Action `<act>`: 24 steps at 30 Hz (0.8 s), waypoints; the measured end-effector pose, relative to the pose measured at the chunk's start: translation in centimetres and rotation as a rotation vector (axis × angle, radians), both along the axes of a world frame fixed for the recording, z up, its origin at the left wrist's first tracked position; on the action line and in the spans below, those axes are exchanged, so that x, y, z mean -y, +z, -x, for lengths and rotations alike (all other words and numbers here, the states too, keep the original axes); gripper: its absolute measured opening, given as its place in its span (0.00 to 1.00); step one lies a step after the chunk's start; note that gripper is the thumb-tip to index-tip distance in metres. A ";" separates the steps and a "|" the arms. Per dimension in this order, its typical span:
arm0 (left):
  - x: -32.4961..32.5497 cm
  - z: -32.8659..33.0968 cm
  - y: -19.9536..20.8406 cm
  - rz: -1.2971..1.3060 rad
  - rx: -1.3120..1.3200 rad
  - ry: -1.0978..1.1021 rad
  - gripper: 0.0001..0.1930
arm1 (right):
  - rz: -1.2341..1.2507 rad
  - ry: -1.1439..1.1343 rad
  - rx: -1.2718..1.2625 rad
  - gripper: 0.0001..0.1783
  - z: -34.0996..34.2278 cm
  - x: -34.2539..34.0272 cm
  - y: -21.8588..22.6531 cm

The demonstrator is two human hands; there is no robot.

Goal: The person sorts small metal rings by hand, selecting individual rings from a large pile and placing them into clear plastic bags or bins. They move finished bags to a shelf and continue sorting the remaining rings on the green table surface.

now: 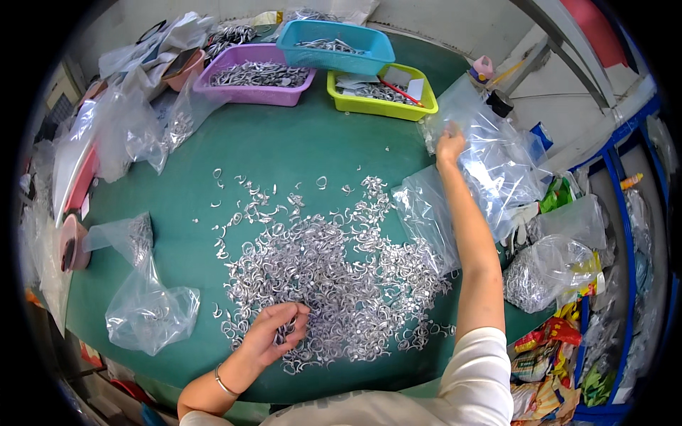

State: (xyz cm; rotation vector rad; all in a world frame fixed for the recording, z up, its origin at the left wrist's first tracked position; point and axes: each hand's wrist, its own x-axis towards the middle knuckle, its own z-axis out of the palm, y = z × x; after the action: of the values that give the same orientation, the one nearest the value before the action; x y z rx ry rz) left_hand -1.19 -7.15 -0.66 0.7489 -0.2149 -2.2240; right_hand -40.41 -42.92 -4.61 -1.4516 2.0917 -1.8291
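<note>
Green is the colour of the bench (185, 184), and the clock places here are read from the middle of the view. At nine o'clock, on the far left, sits a small pink tub (74, 248). Next, at eight o'clock, a clear bag (153, 316) lies flopped on the bench. At eleven o'clock stands a purple tray (259, 95) full of silver bits. At seven o'clock the left hand (277, 332) is at the near edge of the pile, fingers bent in; I cannot tell if it grips any bits. The big pile of silver bits (334, 277), curved and some like rings, spreads around six o'clock. A blue tray (348, 60) is at twelve o'clock, and a yellow-green tray (376, 108) is at one o'clock. At two o'clock the right hand (450, 144) is blurry and touches the clear plastic (501, 160); I cannot tell if it pinches it. Past that, between three and four o'clock, sits a fat clear bag with silver stuff inside (543, 277).
</note>
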 end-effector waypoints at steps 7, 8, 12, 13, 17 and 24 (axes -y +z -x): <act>-0.1 -0.1 0.3 -0.018 0.022 0.016 0.11 | 0.177 0.060 -0.199 0.22 2.1 -1.7 2.9; -0.1 0.0 0.3 -0.009 0.019 0.013 0.11 | 0.242 0.075 -0.163 0.23 4.1 -1.4 3.5; 0.0 0.0 0.2 0.003 0.019 0.010 0.11 | -0.124 -0.217 -0.332 0.26 9.3 -1.2 5.0; 0.1 0.1 0.3 0.007 0.013 0.001 0.11 | -0.107 -0.273 -0.432 0.27 10.8 -1.1 4.7; 0.0 -0.1 0.2 -0.010 0.015 0.019 0.11 | -0.379 -0.486 -0.545 0.23 10.5 -1.0 5.3; -0.1 0.0 0.1 -0.003 0.019 0.020 0.11 | -0.371 -0.461 -0.371 0.14 9.9 -1.3 8.1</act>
State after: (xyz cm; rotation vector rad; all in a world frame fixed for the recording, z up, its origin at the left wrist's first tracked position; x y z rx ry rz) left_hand -1.16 -7.09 -0.56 0.7712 -0.2128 -2.1999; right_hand -50.32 -41.58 3.45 -1.3733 2.9527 -1.2103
